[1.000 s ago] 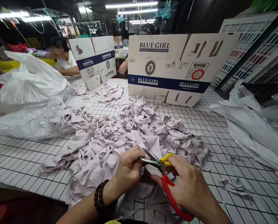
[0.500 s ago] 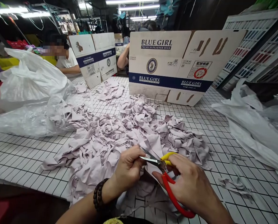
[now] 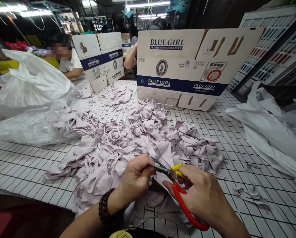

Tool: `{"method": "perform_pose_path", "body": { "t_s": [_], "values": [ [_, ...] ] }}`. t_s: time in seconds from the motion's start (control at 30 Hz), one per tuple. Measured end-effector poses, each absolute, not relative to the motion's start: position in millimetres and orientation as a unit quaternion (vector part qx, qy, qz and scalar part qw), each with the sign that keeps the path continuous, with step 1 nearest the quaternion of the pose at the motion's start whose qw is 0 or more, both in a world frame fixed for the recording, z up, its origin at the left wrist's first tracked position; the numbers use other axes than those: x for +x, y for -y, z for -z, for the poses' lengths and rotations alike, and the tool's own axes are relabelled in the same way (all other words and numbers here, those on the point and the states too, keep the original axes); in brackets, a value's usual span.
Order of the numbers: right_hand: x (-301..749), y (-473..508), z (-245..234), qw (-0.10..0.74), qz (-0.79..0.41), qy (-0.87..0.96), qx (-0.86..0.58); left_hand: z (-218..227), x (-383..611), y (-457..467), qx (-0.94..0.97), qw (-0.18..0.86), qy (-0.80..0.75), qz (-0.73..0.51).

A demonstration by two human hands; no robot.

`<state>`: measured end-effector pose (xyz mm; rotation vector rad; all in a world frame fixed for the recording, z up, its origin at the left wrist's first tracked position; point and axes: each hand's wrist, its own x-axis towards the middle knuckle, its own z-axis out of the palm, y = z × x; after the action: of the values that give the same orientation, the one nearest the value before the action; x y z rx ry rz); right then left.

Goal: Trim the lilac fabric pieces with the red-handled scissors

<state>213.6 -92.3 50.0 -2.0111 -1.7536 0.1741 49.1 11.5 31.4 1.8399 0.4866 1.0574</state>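
A grid-patterned table (image 3: pixel 33 162) carries pale fabric pieces (image 3: pixel 108 162), plastic bags (image 3: pixel 36 91) and cartons (image 3: pixel 180 54).

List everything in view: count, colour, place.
Scissors: one, yellow and red handles, centre
Fabric pieces: many, pale lilac, heaped mid-table
Fabric scraps: several, lilac, right
Table: one, white with black grid, centre
Large cartons: two, white with blue bands, table's far side
White bag: one, white, left
Clear bag: one, transparent, left
White plastic: count unclear, white, right edge
Crates: count unclear, mostly white, back right
Fans: two, teal, overhead
Tube lights: several, white, overhead
Co-workers: at least two, one in white, beyond table
Bracelet: one, dark brown, left wrist
Left hand: one, bare, at the scissors' tips
Right hand: one, bare, holding the scissors
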Motion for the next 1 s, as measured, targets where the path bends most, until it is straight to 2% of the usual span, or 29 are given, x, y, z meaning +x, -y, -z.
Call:
{"method": "perform_pose_path", "body": {
  "t_s": [0.47,0.7,0.77,0.83,0.93,1.0],
  "values": [
    [214,90,-43,0.275,-0.001,0.661,-0.698,-34,48,-12,0.744,0.479,-0.201,-0.421],
    [218,89,-46,0.263,-0.019,0.663,-0.7,-30,45,-12,0.737,0.501,-0.217,-0.399],
    [224,89,-45,0.277,-0.062,0.654,-0.701,-29,44,-12,0.731,0.511,-0.227,-0.391],
    [230,89,-39,0.298,-0.152,0.616,-0.713,-29,43,-12,0.72,0.526,-0.239,-0.385],
    [227,87,-17,0.322,-0.294,0.529,-0.728,-28,44,-13,0.691,0.558,-0.257,-0.381],
    [218,83,1,0.334,-0.332,0.489,-0.734,-27,45,-13,0.672,0.574,-0.272,-0.381]
  ]
}}
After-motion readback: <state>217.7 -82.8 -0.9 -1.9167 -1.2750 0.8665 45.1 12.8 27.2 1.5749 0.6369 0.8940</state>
